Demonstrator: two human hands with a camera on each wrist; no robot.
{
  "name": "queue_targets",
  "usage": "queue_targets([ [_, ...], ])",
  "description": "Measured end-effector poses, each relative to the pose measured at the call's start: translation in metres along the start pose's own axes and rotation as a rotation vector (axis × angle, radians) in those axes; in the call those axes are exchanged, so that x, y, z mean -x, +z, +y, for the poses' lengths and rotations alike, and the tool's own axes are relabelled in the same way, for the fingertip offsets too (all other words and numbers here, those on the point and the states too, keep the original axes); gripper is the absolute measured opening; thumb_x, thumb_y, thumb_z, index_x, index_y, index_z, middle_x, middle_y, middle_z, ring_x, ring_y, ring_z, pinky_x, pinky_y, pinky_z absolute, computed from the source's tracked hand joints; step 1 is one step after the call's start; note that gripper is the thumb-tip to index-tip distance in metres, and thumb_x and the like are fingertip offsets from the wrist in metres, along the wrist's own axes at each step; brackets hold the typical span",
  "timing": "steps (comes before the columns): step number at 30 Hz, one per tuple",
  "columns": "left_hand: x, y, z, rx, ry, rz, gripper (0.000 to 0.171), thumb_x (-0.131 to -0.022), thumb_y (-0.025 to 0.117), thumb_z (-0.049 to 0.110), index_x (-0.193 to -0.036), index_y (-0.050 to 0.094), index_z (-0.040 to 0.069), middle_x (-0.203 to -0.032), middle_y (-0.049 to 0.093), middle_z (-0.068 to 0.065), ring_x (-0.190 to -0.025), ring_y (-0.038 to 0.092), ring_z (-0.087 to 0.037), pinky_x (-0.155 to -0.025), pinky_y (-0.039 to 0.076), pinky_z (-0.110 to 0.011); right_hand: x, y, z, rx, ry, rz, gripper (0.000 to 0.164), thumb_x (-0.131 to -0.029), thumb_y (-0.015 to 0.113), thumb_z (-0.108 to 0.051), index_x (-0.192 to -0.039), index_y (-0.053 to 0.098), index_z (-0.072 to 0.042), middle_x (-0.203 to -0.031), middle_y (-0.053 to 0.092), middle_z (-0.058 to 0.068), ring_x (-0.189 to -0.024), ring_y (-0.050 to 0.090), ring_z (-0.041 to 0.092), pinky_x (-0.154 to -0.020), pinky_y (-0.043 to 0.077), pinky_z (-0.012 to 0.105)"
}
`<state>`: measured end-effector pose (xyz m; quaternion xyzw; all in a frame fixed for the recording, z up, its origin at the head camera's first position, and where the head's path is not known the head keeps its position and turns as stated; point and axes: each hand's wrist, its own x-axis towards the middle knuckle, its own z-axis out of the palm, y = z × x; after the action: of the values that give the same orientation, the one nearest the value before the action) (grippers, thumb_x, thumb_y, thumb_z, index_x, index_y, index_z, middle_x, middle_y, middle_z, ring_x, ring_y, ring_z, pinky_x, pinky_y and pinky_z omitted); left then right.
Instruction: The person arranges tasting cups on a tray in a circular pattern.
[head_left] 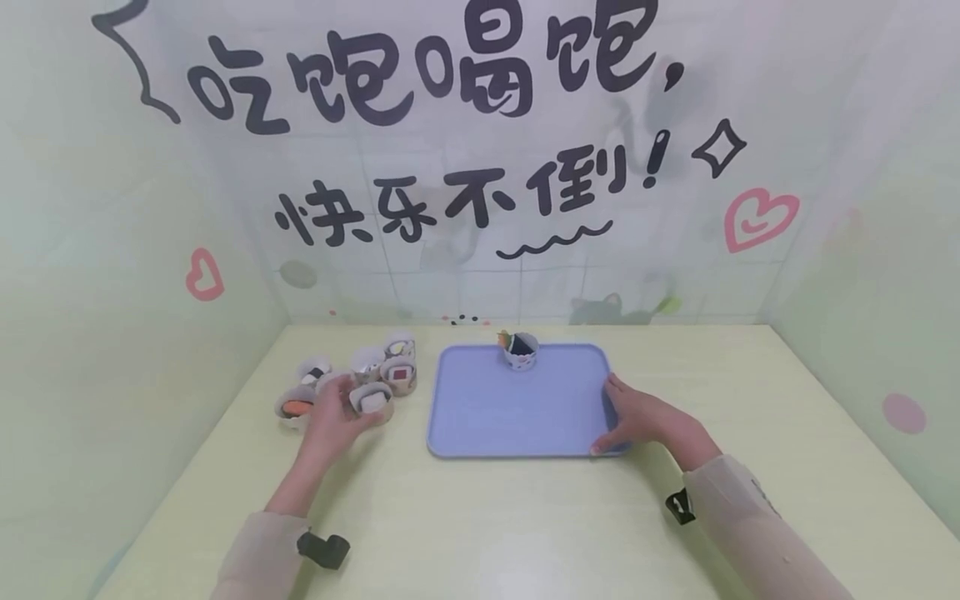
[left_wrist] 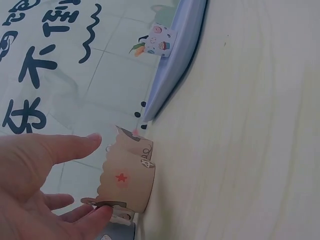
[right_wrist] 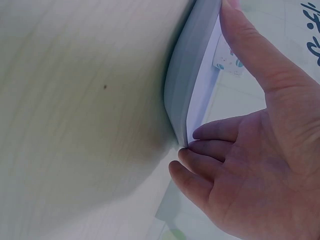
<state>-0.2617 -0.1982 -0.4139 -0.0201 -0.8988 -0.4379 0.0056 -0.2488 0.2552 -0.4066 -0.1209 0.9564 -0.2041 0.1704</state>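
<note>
In the head view, my left hand (head_left: 332, 417) reaches round a paper cup (head_left: 372, 402) holding a whitish block. The left wrist view shows the thumb beside the scalloped rim of this brown cup (left_wrist: 127, 175), which bears a red star, with fingers right at its other side. My right hand (head_left: 645, 417) rests at the front right corner of a blue tray (head_left: 517, 417). Seen from the right wrist, the thumb lies on the tray's rim (right_wrist: 187, 75) and loosely bent fingertips touch its far end. At the tray's back edge stands a small cup (head_left: 522, 357) with a dark triangle and orange piece.
Several more paper cups are grouped round my left hand, among them one with an orange topping (head_left: 297, 408) and one with a red square (head_left: 399, 375). The pale wooden table (head_left: 487, 517) meets a white sheet wall (head_left: 450, 292) with printed characters behind the tray.
</note>
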Motion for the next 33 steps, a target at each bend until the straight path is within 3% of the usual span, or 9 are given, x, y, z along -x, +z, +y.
queue_targets([
  [6,-0.0003,0.0028,-0.0004,-0.045,-0.017,0.014,0.085,-0.088,0.074,0.019,-0.148,0.024,-0.013,-0.147,0.037,-0.037,-0.133,0.043,-0.050,-0.113,0.039,-0.059,-0.0003,0.0005,-0.0014,0.005,-0.003,0.005,0.126,-0.073,0.086,-0.047,-0.150,0.012,0.019,-0.159,0.006,0.039,-0.149,0.014,0.051,-0.123,0.021,0.058],
  [11,-0.0021,0.0047,-0.0053,-0.075,-0.050,-0.003,0.083,-0.090,0.072,0.021,-0.148,0.024,-0.012,-0.148,0.036,-0.037,-0.136,0.041,-0.050,-0.114,0.037,-0.060,0.0003,0.0006,-0.0019,0.013,-0.002,0.003,0.126,-0.072,0.086,-0.047,-0.150,0.013,0.019,-0.159,0.006,0.039,-0.149,0.015,0.051,-0.123,0.022,0.059],
  [18,-0.0065,0.0066,-0.0061,-0.098,-0.073,0.013,0.078,-0.088,0.072,0.021,-0.145,0.031,-0.012,-0.141,0.045,-0.038,-0.125,0.050,-0.050,-0.106,0.044,-0.059,0.0002,-0.0039,-0.0040,0.045,-0.006,0.017,0.124,-0.072,0.087,-0.046,-0.149,0.015,0.020,-0.158,0.009,0.040,-0.148,0.018,0.052,-0.122,0.024,0.059],
  [26,-0.0041,0.0060,-0.0084,-0.078,-0.065,0.044,0.064,-0.088,0.073,0.016,-0.139,0.042,-0.008,-0.139,0.050,-0.033,-0.126,0.051,-0.048,-0.107,0.044,-0.057,-0.0004,-0.0022,-0.0017,0.017,-0.009,0.016,0.125,-0.072,0.087,-0.045,-0.149,0.014,0.020,-0.158,0.008,0.040,-0.148,0.016,0.052,-0.123,0.022,0.059],
  [33,-0.0011,0.0048,-0.0079,-0.052,-0.057,0.027,0.062,-0.090,0.071,0.016,-0.140,0.042,-0.007,-0.142,0.048,-0.033,-0.127,0.052,-0.046,-0.106,0.046,-0.055,0.0005,-0.0012,-0.0008,0.019,-0.010,0.020,0.124,-0.073,0.087,-0.045,-0.149,0.014,0.021,-0.158,0.008,0.041,-0.148,0.017,0.053,-0.122,0.023,0.059],
])
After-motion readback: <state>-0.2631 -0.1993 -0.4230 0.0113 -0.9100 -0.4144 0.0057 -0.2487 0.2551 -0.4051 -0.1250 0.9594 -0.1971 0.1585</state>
